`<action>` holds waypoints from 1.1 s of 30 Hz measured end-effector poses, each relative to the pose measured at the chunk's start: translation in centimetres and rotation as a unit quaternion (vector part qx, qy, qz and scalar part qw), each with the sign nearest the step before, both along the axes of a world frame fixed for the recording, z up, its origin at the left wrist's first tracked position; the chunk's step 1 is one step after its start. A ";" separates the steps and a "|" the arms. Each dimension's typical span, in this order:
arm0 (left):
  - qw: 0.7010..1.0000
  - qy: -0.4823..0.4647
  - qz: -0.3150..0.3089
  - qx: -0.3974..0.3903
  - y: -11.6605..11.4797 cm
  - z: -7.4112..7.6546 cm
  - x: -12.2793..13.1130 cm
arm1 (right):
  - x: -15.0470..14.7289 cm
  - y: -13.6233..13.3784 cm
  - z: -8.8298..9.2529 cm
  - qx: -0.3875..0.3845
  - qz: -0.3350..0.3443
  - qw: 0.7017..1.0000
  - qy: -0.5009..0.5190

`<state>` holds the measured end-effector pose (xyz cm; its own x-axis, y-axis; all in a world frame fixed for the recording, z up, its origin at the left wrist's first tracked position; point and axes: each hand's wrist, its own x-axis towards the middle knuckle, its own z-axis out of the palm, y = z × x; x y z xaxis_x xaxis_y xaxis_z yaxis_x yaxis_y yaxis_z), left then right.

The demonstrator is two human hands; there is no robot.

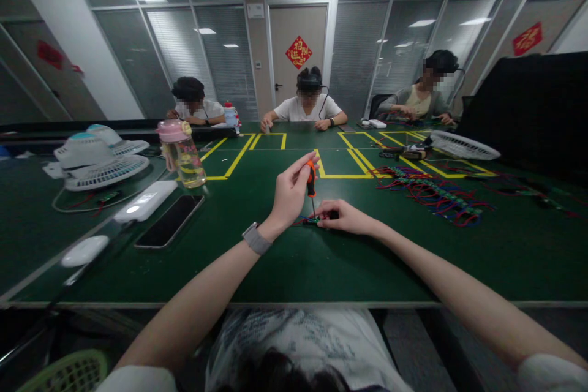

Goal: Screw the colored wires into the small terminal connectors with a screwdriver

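Note:
My left hand (293,187), with a grey watch at the wrist, is closed around the orange and black handle of a screwdriver (312,182). The screwdriver stands upright, and its thin shaft reaches down to a small green circuit board (311,221) on the table. Low at the board's right side, my right hand (342,218) has its fingertips closed on the board's edge. Red and blue wires come off the left end of the board. Exactly where the screwdriver tip meets the board is too small to make out.
A row of wired circuit boards (436,192) lies at the right. To the left are a phone (169,222), a white power strip (146,201), a drink bottle (184,156) and white fans (98,159). Yellow tape marks the green table (257,278). Several people sit across.

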<state>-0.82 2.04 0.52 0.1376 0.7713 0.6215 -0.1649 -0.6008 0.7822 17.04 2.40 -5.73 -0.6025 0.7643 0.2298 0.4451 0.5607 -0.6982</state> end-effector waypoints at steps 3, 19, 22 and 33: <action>1.000 0.004 0.015 0.009 -0.2 0.1 0.0 | 0.0 0.1 -0.1 0.008 0.004 1.000 -0.001; 0.999 0.014 0.020 0.030 0.2 -0.1 -0.1 | 0.0 0.0 0.1 -0.004 0.005 1.000 0.001; 1.000 0.001 0.006 0.019 0.0 0.1 0.0 | 0.0 0.0 0.1 -0.003 0.002 1.000 0.000; 0.998 0.032 0.045 0.021 0.7 -0.2 -0.1 | 0.0 0.1 -0.1 -0.008 0.006 1.000 0.000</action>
